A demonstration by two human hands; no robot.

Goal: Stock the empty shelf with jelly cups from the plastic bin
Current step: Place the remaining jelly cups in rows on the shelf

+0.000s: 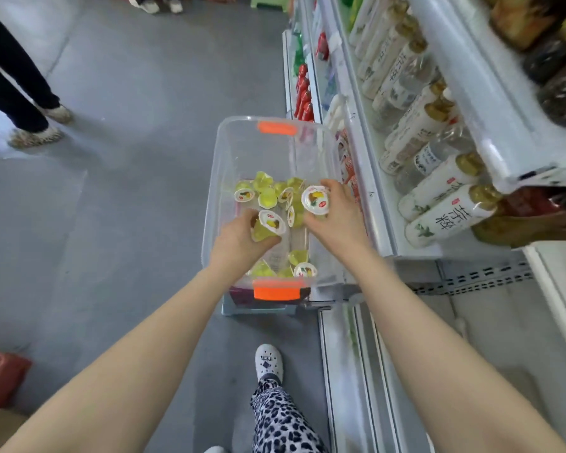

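both hands are down in the clear plastic bin (217, 178) at the centre of the frame. the left hand (239, 238) is curling round a yellow jelly cup (270, 225), its white printed lid tipping up towards us. just to the right, the right hand (335, 220) is gripping a second cup (315, 199), fingers wrapped round it with the lid facing up. more loose cups (268, 194) are lying in the bin beyond the hands, some upright, some on their sides, and a few more (304, 269) are sitting by the near orange handle (276, 291). the bin is resting on a grey stool (258, 309), right against the white shelving. tea bottles (438, 220) are lying in rows along the upper right. a white shelf (490, 325) is showing at lower right, blurred. a bystander's legs (13, 93) are standing at upper left.
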